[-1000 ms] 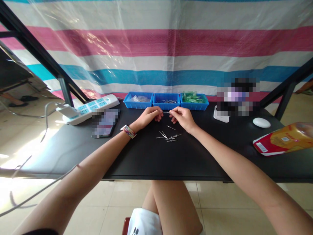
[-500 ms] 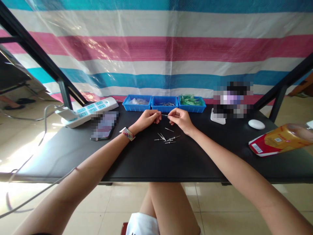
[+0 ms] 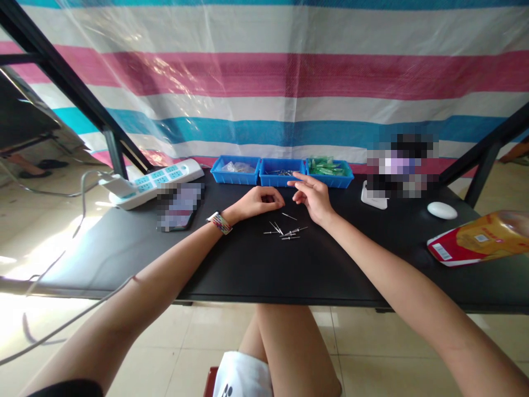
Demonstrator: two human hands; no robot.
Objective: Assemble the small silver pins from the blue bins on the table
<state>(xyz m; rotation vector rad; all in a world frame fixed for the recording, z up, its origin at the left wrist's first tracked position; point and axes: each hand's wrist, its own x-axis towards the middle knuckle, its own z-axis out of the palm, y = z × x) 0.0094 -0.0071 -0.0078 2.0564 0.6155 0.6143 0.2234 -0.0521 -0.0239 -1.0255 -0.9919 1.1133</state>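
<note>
My left hand (image 3: pixel 262 202) rests on the black table, fingers loosely curved with a gap inside and nothing visible held. My right hand (image 3: pixel 313 198) is raised with fingers spread, just in front of the middle blue bin (image 3: pixel 273 181), and I see nothing in it. That bin contains thin metal pieces that look like blind rivets. Several similar rivets (image 3: pixel 285 234) lie in a loose cluster nearer to me. One separate rivet (image 3: pixel 289 216) lies between the hands. The rivet held earlier is no longer visible.
The left blue bin (image 3: pixel 233 177) holds clear plastic bags, the right blue bin (image 3: pixel 330 180) green packets. A power strip (image 3: pixel 165 177) and phone (image 3: pixel 184 207) lie left. To the right are a white case (image 3: pixel 374 197), a white mouse-like object (image 3: pixel 442 210) and a bottle (image 3: pixel 479 238).
Both hands held a rivet between them; now they have parted. My right hand has opened, its fingers reaching toward the middle bin. My left hand's fingers have loosened.
</note>
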